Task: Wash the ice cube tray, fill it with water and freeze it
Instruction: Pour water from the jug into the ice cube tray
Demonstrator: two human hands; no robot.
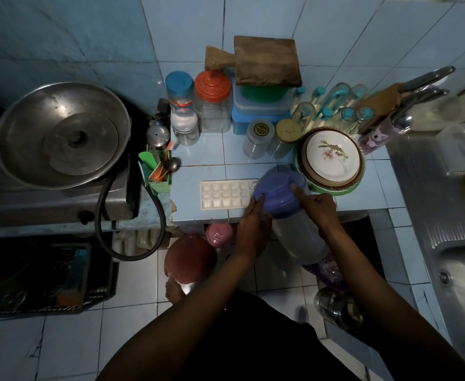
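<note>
Home kitchen, gas stove (61,199), steel sink (456,270), stacked plates (333,160), tiled counter (198,155)

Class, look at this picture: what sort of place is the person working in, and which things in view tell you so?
Most likely a small home kitchen. A gas stove carries a big metal pan, a steel sink sits at the right, and jars, stacked plates and an ice cube tray crowd the tiled counter.

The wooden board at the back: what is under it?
The wooden board lies on a green lid or bowl, which sits on stacked blue boxes. What the boxes contain cannot be seen.
</note>
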